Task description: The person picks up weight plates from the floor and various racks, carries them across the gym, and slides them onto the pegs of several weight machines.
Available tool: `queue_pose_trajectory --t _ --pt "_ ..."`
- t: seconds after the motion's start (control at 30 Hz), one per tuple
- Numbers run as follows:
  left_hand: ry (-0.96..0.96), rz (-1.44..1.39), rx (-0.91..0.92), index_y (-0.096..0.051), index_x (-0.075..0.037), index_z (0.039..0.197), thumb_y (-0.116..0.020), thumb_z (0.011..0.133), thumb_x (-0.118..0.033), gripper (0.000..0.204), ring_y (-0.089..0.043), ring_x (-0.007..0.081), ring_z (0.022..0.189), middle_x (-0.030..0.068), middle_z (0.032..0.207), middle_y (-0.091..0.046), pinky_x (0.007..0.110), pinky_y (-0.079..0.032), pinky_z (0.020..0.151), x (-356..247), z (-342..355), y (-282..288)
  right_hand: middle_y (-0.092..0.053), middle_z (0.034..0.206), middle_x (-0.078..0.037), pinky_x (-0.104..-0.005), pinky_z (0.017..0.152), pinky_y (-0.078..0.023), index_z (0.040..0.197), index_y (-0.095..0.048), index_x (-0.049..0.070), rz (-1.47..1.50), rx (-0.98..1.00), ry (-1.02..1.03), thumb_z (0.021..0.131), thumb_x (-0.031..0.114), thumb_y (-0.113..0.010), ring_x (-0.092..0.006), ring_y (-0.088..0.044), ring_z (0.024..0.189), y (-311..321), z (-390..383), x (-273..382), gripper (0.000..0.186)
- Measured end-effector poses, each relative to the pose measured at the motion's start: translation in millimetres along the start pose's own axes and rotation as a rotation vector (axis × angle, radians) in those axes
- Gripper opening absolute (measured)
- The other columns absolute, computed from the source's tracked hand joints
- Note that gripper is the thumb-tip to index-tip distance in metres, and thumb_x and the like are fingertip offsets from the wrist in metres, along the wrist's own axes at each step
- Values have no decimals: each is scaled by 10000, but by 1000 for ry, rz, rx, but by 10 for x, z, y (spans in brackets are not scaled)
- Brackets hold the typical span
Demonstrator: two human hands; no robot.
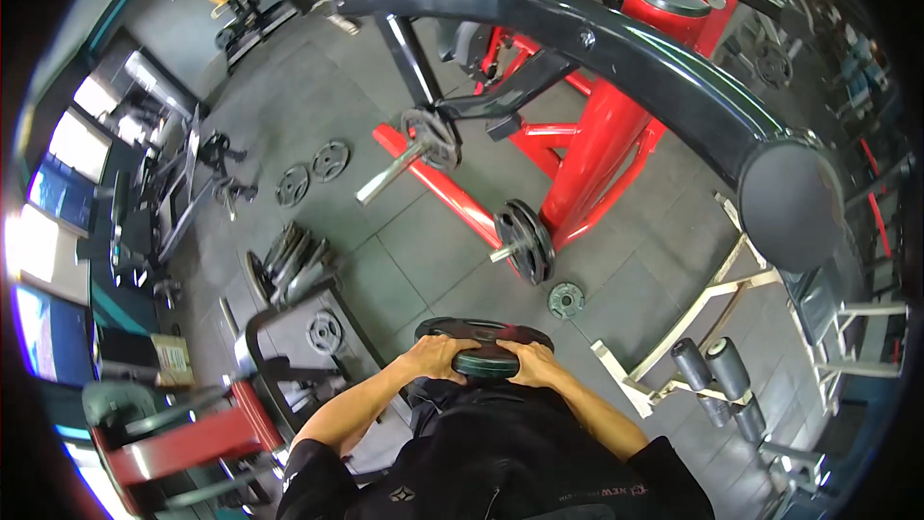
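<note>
Close in front of my body, a large black weight plate is held between my two hands. A smaller dark plate lies against its near side. My left hand grips the left side, with its thumb laid over the top. On the right side my right hand holds in the same way, its thumb pointing inward. The fingers under the plates are hidden. Ahead on the floor lies a small green-grey plate, beside a machine's peg loaded with black plates.
A red and black plate-loaded machine fills the area ahead, its thick black arm curving across. Another loaded peg juts toward the left. Two plates lie on the floor beyond a plate rack. At right stands a cream frame with rollers.
</note>
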State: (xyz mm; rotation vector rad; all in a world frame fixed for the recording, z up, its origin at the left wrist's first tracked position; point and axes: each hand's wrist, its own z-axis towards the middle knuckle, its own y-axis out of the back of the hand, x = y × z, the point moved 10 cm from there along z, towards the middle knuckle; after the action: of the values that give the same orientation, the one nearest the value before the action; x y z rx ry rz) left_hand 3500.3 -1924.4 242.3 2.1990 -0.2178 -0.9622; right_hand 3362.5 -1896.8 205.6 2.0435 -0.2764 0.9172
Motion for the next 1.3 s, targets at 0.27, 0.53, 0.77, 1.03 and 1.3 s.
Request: queue_pose_trajectory --t 0.27,0.53,0.77,1.03,1.3 --pt "-325 204 341 -518 -201 1373 -671 640 -34 767 -655 388 951 185 961 -693 490 -528 785 1533 1520 298 -672 1098 -219 -492 906 -499 1382 -534 202 203 -235 -339 697 157 -722 -405 -628 1028 -110 1396 -650 712" --pt "-430 360 578 -509 -231 1394 -649 660 21 789 -648 385 1004 205 1082 -680 470 -531 843 2094 2358 295 -674 1081 -204 -470 897 -499 1376 -540 217 382 -446 -649 711 26 -662 -375 -637 1032 -409 2013 -1032 703" --pt "-478 420 683 -462 -275 1431 -667 675 49 848 -631 378 1040 196 1091 -673 474 -501 884 2527 2964 58 -681 1038 -206 -463 842 -531 1420 -487 288 428 -441 -809 691 56 -689 -379 -656 977 -686 2473 -1558 791" --pt "-462 422 712 -450 -247 1436 -666 684 16 826 -594 376 1119 221 1184 -632 458 -479 961 2526 3449 14 -688 1080 -175 -462 899 -524 1394 -512 270 481 -427 -855 737 104 -718 -353 -656 1026 -718 2600 -2097 708" --pt "-549 308 657 -504 -248 1388 -677 708 -14 740 -580 356 1175 129 1263 -630 464 -470 982 2647 3703 -37 -676 1145 -159 -459 914 -510 1356 -548 251 476 -336 -859 772 229 -739 -351 -643 1058 -445 2651 -2163 615"
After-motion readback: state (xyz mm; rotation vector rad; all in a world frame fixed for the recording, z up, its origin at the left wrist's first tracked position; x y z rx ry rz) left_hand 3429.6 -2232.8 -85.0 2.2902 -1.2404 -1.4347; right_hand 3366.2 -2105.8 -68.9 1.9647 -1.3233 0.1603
